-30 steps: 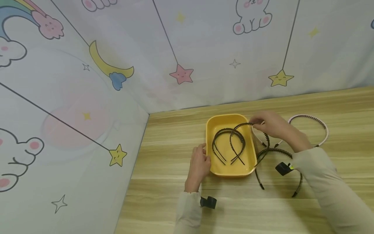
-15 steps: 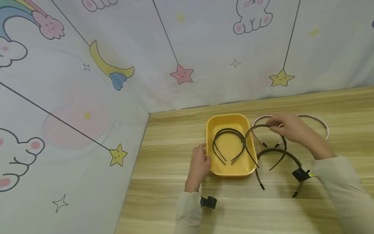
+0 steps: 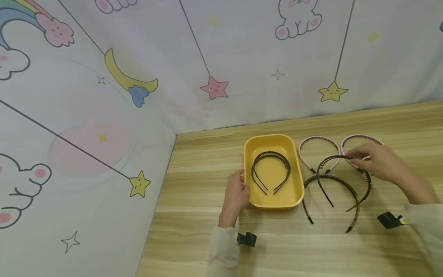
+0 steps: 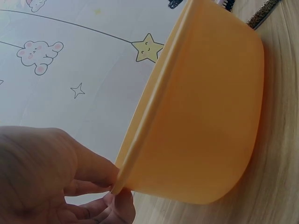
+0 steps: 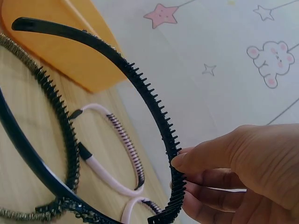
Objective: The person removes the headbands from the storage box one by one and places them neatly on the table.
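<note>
My left hand (image 3: 236,194) pinches the left rim of a yellow plastic bin (image 3: 271,181), its thumb and fingers on either side of the edge in the left wrist view. Two dark, thin headbands (image 3: 271,153) lie in the bin, overlapping. To the right of it, my right hand (image 3: 378,161) holds a black toothed headband (image 5: 153,105) by the top of its arch, between thumb and fingers. The ends of this band point down towards the table. Below it lies a dark gold-flecked headband (image 3: 306,211), partly overlapped by the held one in the head view.
Two pink headbands lie behind the held one, a left one (image 3: 318,137) and a right one (image 3: 363,136) partly hidden by my right hand. The wood-grain table (image 3: 194,184) meets cartoon-printed walls (image 3: 242,57) at the back and left.
My right hand has carried the black headband from over the bin to the right, above the table. The left hand stays at the bin's rim, and both pink headbands now show more.
</note>
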Demonstrator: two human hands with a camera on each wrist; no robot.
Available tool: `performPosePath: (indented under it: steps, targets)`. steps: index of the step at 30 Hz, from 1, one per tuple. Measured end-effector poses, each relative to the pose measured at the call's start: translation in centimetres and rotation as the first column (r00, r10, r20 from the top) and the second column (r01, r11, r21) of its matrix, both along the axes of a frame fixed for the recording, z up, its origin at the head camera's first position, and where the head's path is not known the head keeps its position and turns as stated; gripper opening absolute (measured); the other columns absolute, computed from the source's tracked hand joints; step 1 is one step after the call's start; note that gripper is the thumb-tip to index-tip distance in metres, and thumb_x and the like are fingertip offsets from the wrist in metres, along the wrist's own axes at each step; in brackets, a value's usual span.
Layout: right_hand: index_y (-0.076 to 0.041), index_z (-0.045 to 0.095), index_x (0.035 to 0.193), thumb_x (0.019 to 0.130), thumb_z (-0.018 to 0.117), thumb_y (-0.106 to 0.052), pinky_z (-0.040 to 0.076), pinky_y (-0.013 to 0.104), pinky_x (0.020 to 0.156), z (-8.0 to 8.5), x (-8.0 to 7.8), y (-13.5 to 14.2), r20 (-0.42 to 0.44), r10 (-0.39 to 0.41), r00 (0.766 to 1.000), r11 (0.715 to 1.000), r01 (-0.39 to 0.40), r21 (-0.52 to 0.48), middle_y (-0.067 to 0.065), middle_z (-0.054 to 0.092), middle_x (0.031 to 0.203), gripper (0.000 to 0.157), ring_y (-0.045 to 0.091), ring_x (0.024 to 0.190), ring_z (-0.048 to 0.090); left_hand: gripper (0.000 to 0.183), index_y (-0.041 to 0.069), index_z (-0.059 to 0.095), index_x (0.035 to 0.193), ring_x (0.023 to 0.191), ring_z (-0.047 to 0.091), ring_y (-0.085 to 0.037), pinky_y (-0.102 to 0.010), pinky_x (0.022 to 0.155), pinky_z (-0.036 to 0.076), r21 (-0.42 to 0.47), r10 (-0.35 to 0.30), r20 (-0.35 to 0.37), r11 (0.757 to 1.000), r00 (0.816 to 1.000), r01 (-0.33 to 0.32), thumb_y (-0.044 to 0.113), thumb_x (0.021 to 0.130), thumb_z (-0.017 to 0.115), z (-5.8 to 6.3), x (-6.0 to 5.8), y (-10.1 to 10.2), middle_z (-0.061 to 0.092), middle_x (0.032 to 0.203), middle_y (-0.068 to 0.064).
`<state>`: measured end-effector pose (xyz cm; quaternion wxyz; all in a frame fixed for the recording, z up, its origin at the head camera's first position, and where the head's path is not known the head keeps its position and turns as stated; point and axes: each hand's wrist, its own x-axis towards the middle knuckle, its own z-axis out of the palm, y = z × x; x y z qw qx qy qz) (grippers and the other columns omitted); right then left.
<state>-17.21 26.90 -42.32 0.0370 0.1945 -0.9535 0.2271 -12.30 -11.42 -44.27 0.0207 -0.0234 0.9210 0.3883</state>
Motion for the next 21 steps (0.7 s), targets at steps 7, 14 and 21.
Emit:
performPosePath:
  steps: [7,14,21]
  targets:
    - [0.001,0.071,0.101,0.082,0.070,-0.003,0.052,0.038,0.062,-0.8,0.8,1.6,-0.002,-0.020,1.000,1.000,0.020,0.015,0.006,0.071,0.084,0.019,0.028,0.076,0.067,0.045,0.001,0.046,0.137,0.078,0.050,-0.013,-0.025,0.067,0.045,0.006,-0.002,-0.003,1.000,1.000,0.002,0.002,0.092,0.053,0.0,0.0,0.0,0.053,0.105,-0.011]
    - [0.006,0.068,0.105,0.085,0.067,-0.003,0.052,0.048,0.063,-1.2,1.2,2.8,0.053,-0.044,0.998,0.999,0.042,0.025,0.014,0.070,0.086,0.022,0.036,0.076,0.066,0.045,0.001,0.046,0.137,0.079,0.050,-0.014,-0.026,0.068,0.045,0.007,-0.007,0.001,1.000,1.000,0.007,0.002,0.092,0.053,0.0,0.1,-0.1,0.052,0.106,-0.011]
    - [0.006,0.069,0.103,0.085,0.066,-0.004,0.053,0.045,0.062,-1.8,1.5,3.5,0.083,-0.066,0.994,0.997,0.062,0.046,0.010,0.069,0.083,0.020,0.034,0.075,0.066,0.046,0.001,0.046,0.138,0.080,0.049,-0.014,-0.026,0.069,0.045,0.007,-0.008,0.006,1.000,1.000,0.008,0.003,0.093,0.053,0.0,0.0,-0.1,0.052,0.107,-0.011]
